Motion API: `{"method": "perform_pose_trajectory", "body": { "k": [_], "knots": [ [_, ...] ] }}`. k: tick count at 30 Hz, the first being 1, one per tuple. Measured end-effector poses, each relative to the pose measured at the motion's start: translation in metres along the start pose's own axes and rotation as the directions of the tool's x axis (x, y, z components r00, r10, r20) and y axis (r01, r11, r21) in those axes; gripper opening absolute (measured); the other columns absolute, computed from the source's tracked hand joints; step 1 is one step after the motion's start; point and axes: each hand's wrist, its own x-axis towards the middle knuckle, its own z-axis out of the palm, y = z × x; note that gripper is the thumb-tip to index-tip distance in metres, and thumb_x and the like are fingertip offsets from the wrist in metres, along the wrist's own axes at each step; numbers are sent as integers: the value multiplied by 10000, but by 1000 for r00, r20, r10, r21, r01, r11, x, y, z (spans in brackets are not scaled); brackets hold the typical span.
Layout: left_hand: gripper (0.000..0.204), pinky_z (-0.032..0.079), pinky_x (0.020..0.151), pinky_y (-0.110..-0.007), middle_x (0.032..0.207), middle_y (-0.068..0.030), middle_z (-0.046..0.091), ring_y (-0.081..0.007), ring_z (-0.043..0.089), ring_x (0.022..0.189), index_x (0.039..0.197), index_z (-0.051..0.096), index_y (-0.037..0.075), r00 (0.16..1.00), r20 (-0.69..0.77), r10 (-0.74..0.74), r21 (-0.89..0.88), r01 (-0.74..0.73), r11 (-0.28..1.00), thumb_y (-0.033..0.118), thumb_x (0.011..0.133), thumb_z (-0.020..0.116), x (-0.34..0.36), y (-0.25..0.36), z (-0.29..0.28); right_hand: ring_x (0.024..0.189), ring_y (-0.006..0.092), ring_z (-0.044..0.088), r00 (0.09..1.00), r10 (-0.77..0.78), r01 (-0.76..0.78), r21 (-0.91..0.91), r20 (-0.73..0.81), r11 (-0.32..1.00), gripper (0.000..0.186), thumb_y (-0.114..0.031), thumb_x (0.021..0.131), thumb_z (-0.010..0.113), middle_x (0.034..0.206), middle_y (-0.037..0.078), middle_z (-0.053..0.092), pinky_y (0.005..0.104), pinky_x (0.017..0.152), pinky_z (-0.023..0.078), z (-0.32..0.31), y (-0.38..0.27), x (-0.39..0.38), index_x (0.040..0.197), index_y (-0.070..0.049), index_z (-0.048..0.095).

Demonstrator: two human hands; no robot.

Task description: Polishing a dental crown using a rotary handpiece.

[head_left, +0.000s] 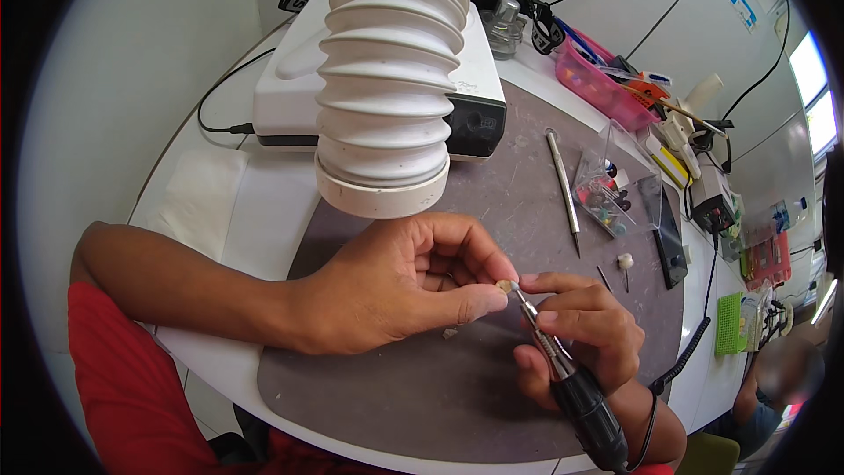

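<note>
My left hand [378,290] pinches a tiny yellowish, tooth-like piece [504,285] between thumb and fingertips, just below the mouth of a white corrugated hose [387,97]. From the right, my right hand [602,321] grips a rotary handpiece [587,409] with a silver front and black body, held like a pen. Its tip meets the piece, with a small pale bit at the contact point; whether it is spinning cannot be made out. A dark grey mat [378,405] lies under both hands, with a small crumb [450,332] beneath my left thumb.
A white machine [290,79] stands behind the hose. Rightward lie a silver pen-like tool [563,185], a clear box [637,202] of small bits, a dark phone [670,251] and a white-headed bur [625,261]. A pink basket [598,92] sits farther back. Another person [765,396] is at far right.
</note>
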Motion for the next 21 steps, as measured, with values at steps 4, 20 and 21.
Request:
{"method": "perform_pose_trajectory", "body": {
  "k": [4, 20, 21],
  "knots": [
    [160, 486, 816, -206, 981, -33, 578, -58, 569, 912, 1006, 568, 16, 1000, 7, -4, 1, 4, 1000, 42, 865, 637, 0, 1, 0, 758, 325, 690, 1000, 1, -1, 10, 5, 1000, 307, -57, 656, 782, 703, 121, 628, 326, 598, 556, 0, 0, 0, 871, -2, 571],
    [197, 494, 812, -222, 974, -48, 619, -77, 593, 886, 1077, 593, -2, 999, 19, 49, 19, -49, 999, 67, 893, 604, 1, -1, -1, 736, 320, 686, 999, 5, -5, -2, -38, 1000, 298, -58, 670, 771, 698, 127, 621, 334, 616, 558, 0, 2, -1, 870, 5, 559],
    [195, 494, 815, -222, 984, -50, 618, -79, 592, 892, 1078, 593, -2, 999, 19, 45, 24, -46, 999, 67, 896, 598, 0, 0, -1, 737, 321, 686, 1000, 2, -2, -4, -28, 1000, 301, -59, 670, 772, 700, 127, 622, 334, 613, 558, 0, 2, -1, 871, 5, 558]
  ]
}}
